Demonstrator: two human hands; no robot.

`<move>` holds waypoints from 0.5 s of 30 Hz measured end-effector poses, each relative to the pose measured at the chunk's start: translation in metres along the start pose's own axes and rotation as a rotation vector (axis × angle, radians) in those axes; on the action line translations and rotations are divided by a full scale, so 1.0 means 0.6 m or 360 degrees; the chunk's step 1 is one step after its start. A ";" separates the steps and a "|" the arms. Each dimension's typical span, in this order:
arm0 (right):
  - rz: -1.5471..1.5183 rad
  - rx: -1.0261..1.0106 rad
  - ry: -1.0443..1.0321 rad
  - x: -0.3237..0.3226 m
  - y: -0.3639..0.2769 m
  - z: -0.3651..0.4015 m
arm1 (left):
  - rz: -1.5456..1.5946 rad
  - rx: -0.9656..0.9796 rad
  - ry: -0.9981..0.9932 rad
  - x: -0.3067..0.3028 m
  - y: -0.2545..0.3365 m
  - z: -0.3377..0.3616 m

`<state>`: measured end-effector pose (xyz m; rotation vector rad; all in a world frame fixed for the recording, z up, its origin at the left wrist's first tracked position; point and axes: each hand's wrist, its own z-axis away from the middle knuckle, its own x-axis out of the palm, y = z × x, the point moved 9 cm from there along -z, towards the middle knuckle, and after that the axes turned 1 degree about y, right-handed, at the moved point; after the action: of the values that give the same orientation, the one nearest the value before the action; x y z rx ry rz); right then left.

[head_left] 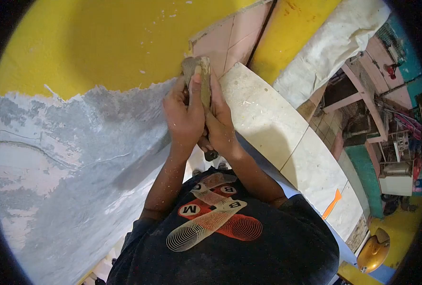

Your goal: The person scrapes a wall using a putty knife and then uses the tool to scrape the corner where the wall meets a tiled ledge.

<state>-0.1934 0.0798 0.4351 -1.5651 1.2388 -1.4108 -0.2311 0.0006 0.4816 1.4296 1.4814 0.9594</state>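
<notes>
Both of my hands are clasped together in front of my chest around a scraper tool (197, 71). Its worn, plaster-caked blade sticks up above my fingers and its dark handle end (211, 155) pokes out below my palms. My left hand (184, 116) wraps the tool from the left, with the thumb lying along the blade. My right hand (220, 126) grips it from the right. The blade's tip sits close to the wall (77, 156), where yellow paint meets bare grey plaster.
The wall is yellow at the top (106, 42) and scraped grey and white below. A white tiled ledge (268, 123) runs to the right, with pink tiles (230, 38) above it. An orange object (332, 203) lies on the ledge. A cluttered room lies far right.
</notes>
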 end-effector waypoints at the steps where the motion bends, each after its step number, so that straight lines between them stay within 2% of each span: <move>1: -0.0029 0.0073 -0.0021 0.001 0.010 0.005 | -0.0003 0.0008 0.0011 -0.002 -0.008 0.004; 3: -0.0054 0.0179 -0.0027 -0.007 0.043 0.018 | 0.0062 -0.0195 0.0006 0.000 -0.063 0.022; 5: -0.0044 0.0220 -0.0021 -0.016 0.084 0.019 | -0.0092 -0.0177 0.0012 -0.001 -0.081 0.033; 6: -0.0050 0.0119 0.0031 -0.015 0.089 0.013 | -0.0250 -0.0164 0.0006 -0.001 -0.084 0.037; 8: -0.0056 0.0038 0.0096 -0.024 0.092 0.010 | -0.0177 -0.0096 0.0043 -0.001 -0.078 0.029; 9: 0.0013 0.0009 0.0080 -0.024 0.078 0.003 | -0.0106 -0.0017 0.0078 -0.002 -0.068 0.024; 14: 0.0260 -0.0175 -0.0012 -0.005 -0.014 -0.012 | 0.0106 -0.0018 0.0070 0.002 -0.010 0.001; 15: 0.0140 -0.0052 -0.0029 -0.002 -0.012 -0.007 | 0.0159 -0.0002 0.0097 0.002 -0.005 0.000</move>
<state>-0.1961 0.0838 0.4422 -1.5234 1.3095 -1.3241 -0.2323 0.0018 0.4789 1.4969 1.4645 1.0732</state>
